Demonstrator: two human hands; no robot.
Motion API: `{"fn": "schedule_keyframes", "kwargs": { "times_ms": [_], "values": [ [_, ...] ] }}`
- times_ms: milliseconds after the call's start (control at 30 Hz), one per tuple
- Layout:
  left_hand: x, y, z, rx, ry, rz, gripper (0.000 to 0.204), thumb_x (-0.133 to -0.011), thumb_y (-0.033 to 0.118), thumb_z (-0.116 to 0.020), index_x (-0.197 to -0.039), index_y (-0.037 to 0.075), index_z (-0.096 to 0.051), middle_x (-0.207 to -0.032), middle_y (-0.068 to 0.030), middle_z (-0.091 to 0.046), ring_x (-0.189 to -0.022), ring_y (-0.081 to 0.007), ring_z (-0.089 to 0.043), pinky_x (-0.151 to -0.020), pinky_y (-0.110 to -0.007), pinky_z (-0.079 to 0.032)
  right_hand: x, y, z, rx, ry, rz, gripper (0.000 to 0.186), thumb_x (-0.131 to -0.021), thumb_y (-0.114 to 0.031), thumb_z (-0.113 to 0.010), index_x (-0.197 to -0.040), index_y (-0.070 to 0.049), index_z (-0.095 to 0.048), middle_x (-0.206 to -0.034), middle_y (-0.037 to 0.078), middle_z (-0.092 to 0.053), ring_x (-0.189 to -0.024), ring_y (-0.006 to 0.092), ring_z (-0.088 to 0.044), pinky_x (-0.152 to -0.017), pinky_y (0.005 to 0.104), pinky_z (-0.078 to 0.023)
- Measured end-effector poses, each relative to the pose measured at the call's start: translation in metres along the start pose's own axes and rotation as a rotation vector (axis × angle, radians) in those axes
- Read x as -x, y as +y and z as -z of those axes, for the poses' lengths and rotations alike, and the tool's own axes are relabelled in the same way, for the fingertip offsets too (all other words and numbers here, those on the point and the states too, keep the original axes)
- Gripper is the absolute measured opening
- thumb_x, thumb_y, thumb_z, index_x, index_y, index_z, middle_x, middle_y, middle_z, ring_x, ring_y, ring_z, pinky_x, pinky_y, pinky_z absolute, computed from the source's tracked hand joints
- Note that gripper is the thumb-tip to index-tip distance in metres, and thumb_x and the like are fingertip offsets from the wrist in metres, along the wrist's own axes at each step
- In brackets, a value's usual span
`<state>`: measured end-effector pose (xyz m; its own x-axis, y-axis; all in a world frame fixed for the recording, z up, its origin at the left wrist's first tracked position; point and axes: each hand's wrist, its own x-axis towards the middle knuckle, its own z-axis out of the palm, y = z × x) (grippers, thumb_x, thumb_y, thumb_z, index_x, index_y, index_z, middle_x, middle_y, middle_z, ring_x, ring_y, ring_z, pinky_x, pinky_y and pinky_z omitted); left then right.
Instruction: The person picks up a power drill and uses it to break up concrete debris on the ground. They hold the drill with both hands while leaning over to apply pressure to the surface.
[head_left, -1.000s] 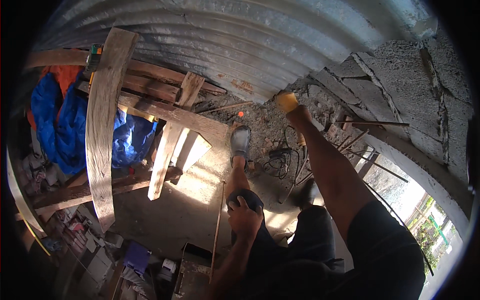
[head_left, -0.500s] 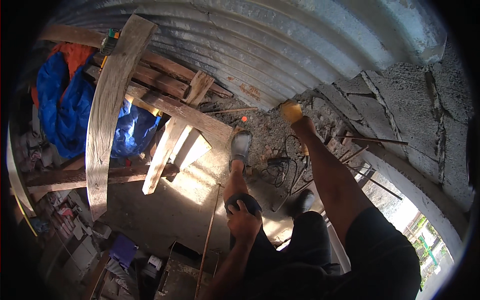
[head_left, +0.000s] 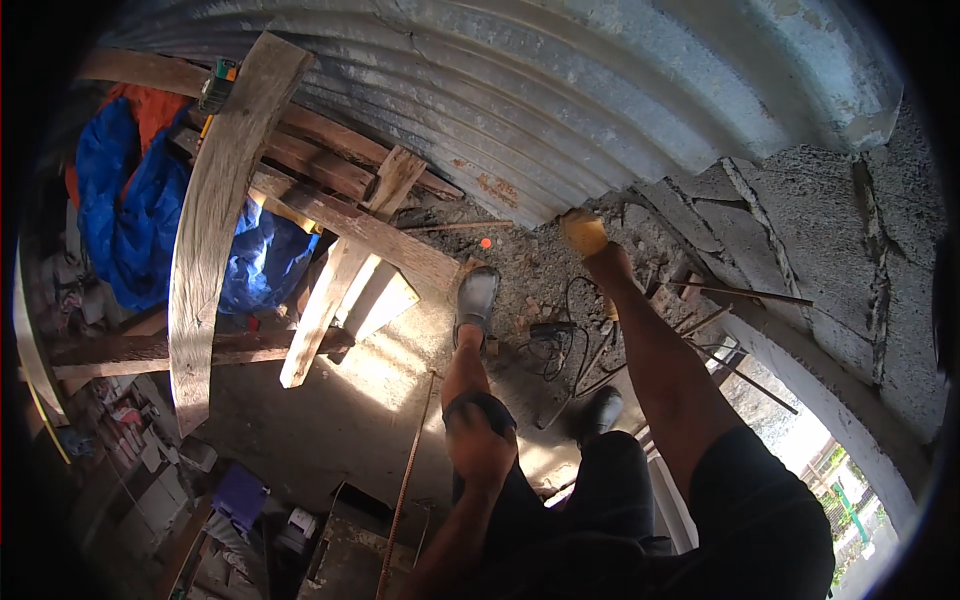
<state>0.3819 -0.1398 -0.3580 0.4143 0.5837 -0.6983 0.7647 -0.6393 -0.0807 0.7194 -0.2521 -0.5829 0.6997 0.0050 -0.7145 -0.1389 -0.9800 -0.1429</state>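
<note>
Right hand (head_left: 608, 266) grasps one yellow object (head_left: 586, 234) beside the corrugated sheet's (head_left: 560, 130) lower edge; left hand (head_left: 479, 453) on the left knee (head_left: 490, 405), clasp too blurred to tell; possible hazard: abrasion, should the object slip toward the rubble (head_left: 520, 262)

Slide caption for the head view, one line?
Right hand holds a yellow object beside the corrugated metal sheet; left hand rests on the left knee.

Ahead of me rose a corrugated metal wall (head_left: 580, 100), rusted near its lower edge; on my right, a rough concrete-block wall (head_left: 815, 235) stood beside a bright opening (head_left: 785, 410). Sunlight (head_left: 385, 378) streaked the grey concrete floor (head_left: 320, 440).
</note>
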Motion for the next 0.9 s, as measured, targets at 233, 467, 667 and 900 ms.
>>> {"fn": "schedule_keyframes", "kwargs": {
  "times_ms": [233,467,667,900],
  "values": [
    [-0.002,0.003,0.001,0.002,-0.035,0.021,0.082,-0.081,0.051,-0.076,-0.144,0.002,-0.053,-0.139,-0.0326,-0.051,-0.114,-0.0478,-0.062,-0.085,-0.052,-0.058,-0.003,0.006,0.003,0.011,-0.014,0.045,0.043,-0.082,-0.022,-0.068,-0.117,0.002,-0.067,-0.112,0.027,-0.072,-0.108,0.0420,-0.070,-0.093,0.0493,-0.057],
    [-0.002,0.001,0.002,-0.032,-0.051,0.033,0.083,-0.082,0.051,-0.075,-0.144,0.002,-0.052,-0.139,-0.0330,-0.051,-0.113,-0.0482,-0.063,-0.085,-0.052,-0.058,0.020,-0.008,-0.001,-0.009,-0.032,0.022,0.043,-0.084,-0.022,-0.066,-0.120,0.000,-0.066,-0.118,0.027,-0.071,-0.115,0.0420,-0.068,-0.097,0.0508,-0.055],
    [-0.003,0.002,-0.001,-0.025,-0.010,0.019,0.087,-0.078,0.051,-0.078,-0.144,0.001,-0.052,-0.137,-0.0332,-0.053,-0.112,-0.0468,-0.063,-0.083,-0.050,-0.060,0.011,-0.002,0.003,-0.013,-0.010,0.058,0.041,-0.083,-0.020,-0.065,-0.119,0.001,-0.066,-0.114,0.028,-0.071,-0.111,0.0430,-0.068,-0.095,0.0518,-0.055],
    [-0.005,0.005,0.001,-0.016,-0.018,-0.002,0.082,-0.082,0.052,-0.076,-0.143,0.002,-0.054,-0.136,-0.0333,-0.053,-0.111,-0.0476,-0.063,-0.081,-0.053,-0.059,0.007,0.007,0.010,0.002,-0.002,0.102,0.039,-0.083,-0.018,-0.066,-0.116,0.003,-0.066,-0.111,0.028,-0.072,-0.108,0.0437,-0.069,-0.094,0.0521,-0.056]
  ]
}}
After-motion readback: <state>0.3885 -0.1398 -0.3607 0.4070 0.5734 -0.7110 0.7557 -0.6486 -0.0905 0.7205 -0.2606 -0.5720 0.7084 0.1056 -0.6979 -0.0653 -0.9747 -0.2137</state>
